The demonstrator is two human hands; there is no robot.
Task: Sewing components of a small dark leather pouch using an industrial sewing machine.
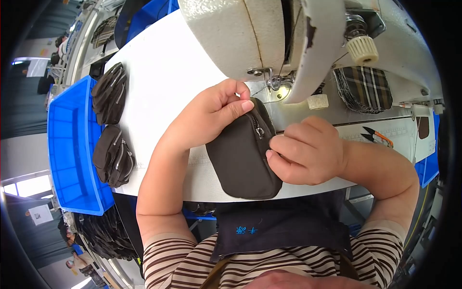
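Note:
A dark brown zippered pouch point(243, 161) lies on the white sewing table in front of the sewing machine's needle area. My left hand point(211, 113) pinches its upper end, thumb on top near the zipper. At the pouch's right side edge, my right hand point(305, 151) is closed with thumb and fingers gripping the fabric. Between the two hands the zipper's metal pull point(260, 132) shows. Just beyond my left fingertips is the presser foot point(275, 83) of the white sewing machine point(236, 33). The pouch's far tip is partly covered by my left hand.
Two similar dark pouches point(109, 94) sit at the table's left edge beside a blue bin point(72, 144). Plaid fabric pieces point(364, 89) lie right of the machine head. Orange-handled thread snips point(378, 137) rest beyond my right forearm. Dark items are heaped point(103, 231) below the bin.

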